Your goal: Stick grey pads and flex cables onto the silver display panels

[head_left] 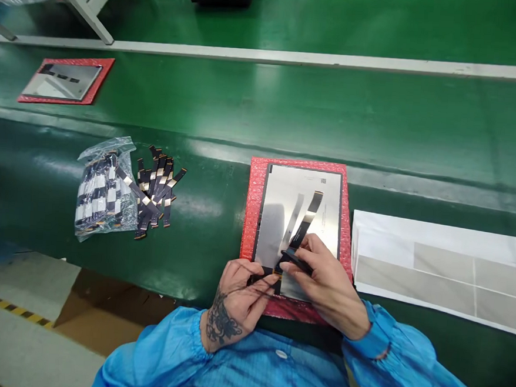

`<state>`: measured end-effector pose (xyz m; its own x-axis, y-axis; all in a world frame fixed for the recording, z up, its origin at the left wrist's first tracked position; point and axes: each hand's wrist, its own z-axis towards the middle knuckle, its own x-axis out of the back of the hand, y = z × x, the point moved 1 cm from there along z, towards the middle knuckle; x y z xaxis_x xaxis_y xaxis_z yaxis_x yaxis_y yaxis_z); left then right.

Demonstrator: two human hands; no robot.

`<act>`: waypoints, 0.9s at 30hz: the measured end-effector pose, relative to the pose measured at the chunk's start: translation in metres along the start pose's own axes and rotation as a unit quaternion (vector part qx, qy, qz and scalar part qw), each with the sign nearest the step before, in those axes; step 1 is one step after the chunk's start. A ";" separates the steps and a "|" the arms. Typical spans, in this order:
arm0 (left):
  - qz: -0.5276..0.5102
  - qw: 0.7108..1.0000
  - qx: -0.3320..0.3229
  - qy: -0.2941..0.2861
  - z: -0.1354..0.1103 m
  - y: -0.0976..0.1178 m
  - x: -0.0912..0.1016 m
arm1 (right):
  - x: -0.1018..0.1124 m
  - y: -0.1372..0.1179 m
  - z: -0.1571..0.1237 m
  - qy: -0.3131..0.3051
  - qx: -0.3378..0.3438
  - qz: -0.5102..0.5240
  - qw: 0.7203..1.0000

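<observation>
A silver-backed display panel (279, 207) lies on a red bubble-wrap sheet (251, 216) in front of me. A black flex cable (308, 220) slants up across the panel, its lower end at a dark connector strip near the panel's bottom edge. My left hand (239, 295) pinches at that strip, its fingertips beside the cable's lower end. My right hand (318, 274) is closed around black tweezers (297, 260), whose tip lies at the cable just above the joint. The fingers hide part of the connection.
To the left lie a pile of loose flex cables (156, 192) and a clear plastic bag (105, 191) of more cables. Another panel (65, 83) rests on red wrap farther back. White sheets with grey rectangles (383, 229) lie at the right. A white rail (267, 55) crosses the green bench.
</observation>
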<state>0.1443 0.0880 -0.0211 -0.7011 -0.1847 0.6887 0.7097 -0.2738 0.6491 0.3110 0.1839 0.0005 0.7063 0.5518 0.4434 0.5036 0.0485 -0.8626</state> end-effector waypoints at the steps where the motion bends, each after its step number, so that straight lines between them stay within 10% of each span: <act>1: -0.006 1.000 0.004 0.000 0.000 0.000 -0.001 | 0.000 -0.001 0.000 -0.006 0.000 -0.004 1.000; 27: 0.058 0.997 -0.050 0.021 -0.001 0.004 0.010 | -0.001 -0.010 0.004 -0.013 0.022 -0.065 0.998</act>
<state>0.1401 0.0839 -0.0126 -0.6190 -0.2585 0.7416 0.7768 -0.3411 0.5294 0.3034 0.1863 0.0081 0.6238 0.5595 0.5458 0.5667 0.1571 -0.8088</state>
